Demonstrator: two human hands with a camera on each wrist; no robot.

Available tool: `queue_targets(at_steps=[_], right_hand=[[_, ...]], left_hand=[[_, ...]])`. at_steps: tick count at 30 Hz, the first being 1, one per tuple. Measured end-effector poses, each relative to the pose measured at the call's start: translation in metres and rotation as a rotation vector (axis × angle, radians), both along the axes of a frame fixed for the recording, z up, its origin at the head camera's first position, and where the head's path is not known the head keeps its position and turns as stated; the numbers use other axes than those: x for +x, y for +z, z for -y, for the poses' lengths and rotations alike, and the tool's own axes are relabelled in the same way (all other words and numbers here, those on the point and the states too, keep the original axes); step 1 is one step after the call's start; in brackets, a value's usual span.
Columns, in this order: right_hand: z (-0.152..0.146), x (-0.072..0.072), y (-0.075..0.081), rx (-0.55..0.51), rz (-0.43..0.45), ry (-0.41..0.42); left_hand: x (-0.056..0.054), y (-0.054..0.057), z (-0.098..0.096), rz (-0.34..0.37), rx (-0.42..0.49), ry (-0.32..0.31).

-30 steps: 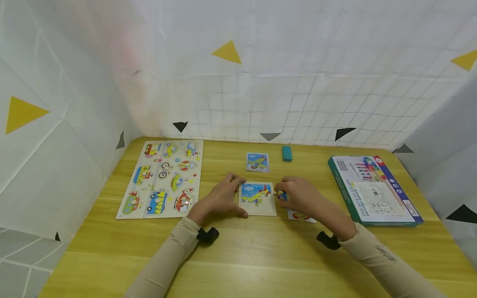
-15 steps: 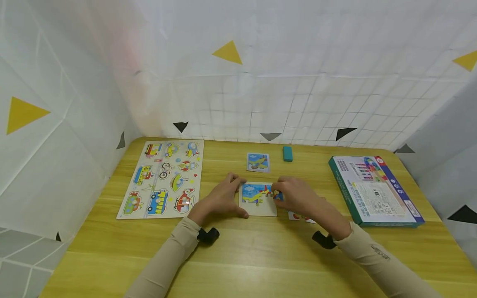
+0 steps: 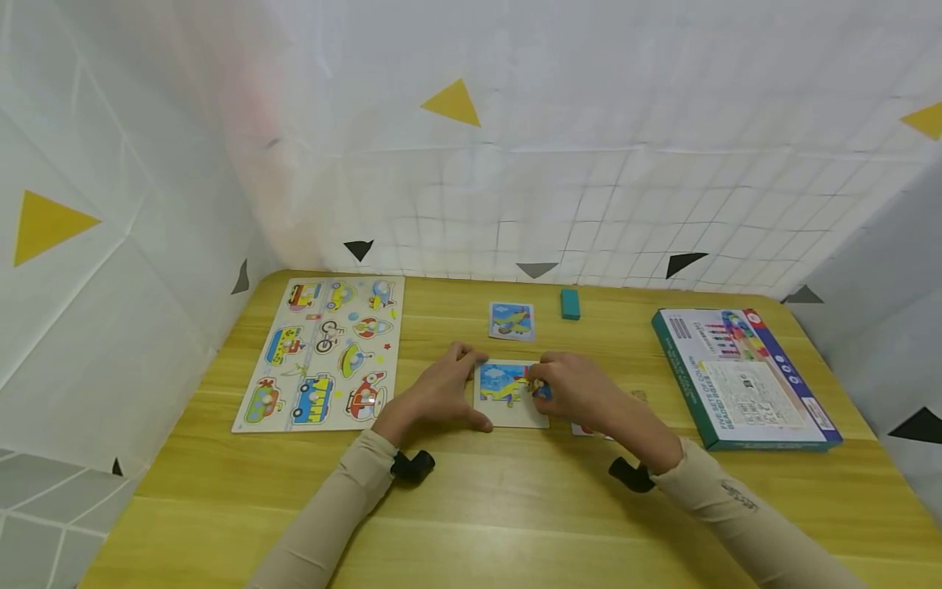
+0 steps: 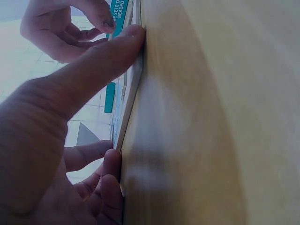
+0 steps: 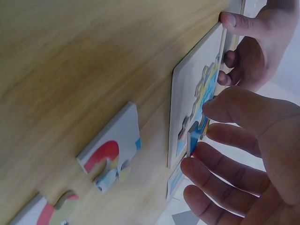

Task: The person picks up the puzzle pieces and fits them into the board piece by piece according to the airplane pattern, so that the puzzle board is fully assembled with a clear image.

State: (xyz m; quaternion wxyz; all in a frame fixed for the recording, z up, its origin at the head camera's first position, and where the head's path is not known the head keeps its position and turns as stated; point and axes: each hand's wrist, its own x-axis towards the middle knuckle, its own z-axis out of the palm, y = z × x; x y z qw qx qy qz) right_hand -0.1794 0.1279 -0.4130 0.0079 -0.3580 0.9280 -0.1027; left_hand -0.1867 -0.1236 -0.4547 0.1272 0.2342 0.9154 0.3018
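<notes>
A small square puzzle board [image 3: 508,417] lies mid-table, its upper part filled with blue sky and part of a yellow airplane. My left hand [image 3: 440,391] holds the board's left side, thumb at the near corner and fingers at the far one. Over the board's right side, my right hand [image 3: 577,391] pinches a blue puzzle piece [image 5: 192,137] between thumb and fingers. The piece is tilted beside the laid pieces; whether it touches them I cannot tell. Two loose puzzle pieces, one with a red curve [image 5: 115,145], lie right of the board, partly under my right forearm in the head view.
Behind the board lies an airplane picture card [image 3: 511,321], with a teal block [image 3: 570,303] to its right. A large vehicle peg puzzle [image 3: 338,327] covers the table's left. On the right lies a flat bead box [image 3: 751,376]. White sheeting [image 3: 471,196] encloses the back and sides.
My right hand has moved left with the puzzle piece, from beside the board's right edge to over its right part. The left hand keeps its hold on the board.
</notes>
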Motion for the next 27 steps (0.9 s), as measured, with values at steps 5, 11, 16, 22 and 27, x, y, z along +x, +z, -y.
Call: queue_targets(at_steps=[5, 11, 16, 22, 27], right_hand=[[0.004, 0.000, -0.002, 0.001, 0.017, 0.008], [0.007, -0.001, -0.005, -0.006, -0.002, 0.025], [0.010, -0.002, -0.008, -0.008, 0.005, 0.039], [0.012, -0.004, -0.010, -0.015, 0.011, 0.057], [0.015, -0.004, -0.008, -0.015, 0.034, 0.056]], left_hand=[[0.000, 0.000, 0.000, 0.001, 0.004, -0.002], [0.001, 0.000, 0.000, 0.005, 0.013, -0.005], [0.002, 0.001, 0.000, -0.003, 0.021, -0.012], [0.002, 0.001, 0.001, -0.003, 0.014, -0.016], [0.001, 0.002, 0.001, -0.001, 0.010, -0.013]])
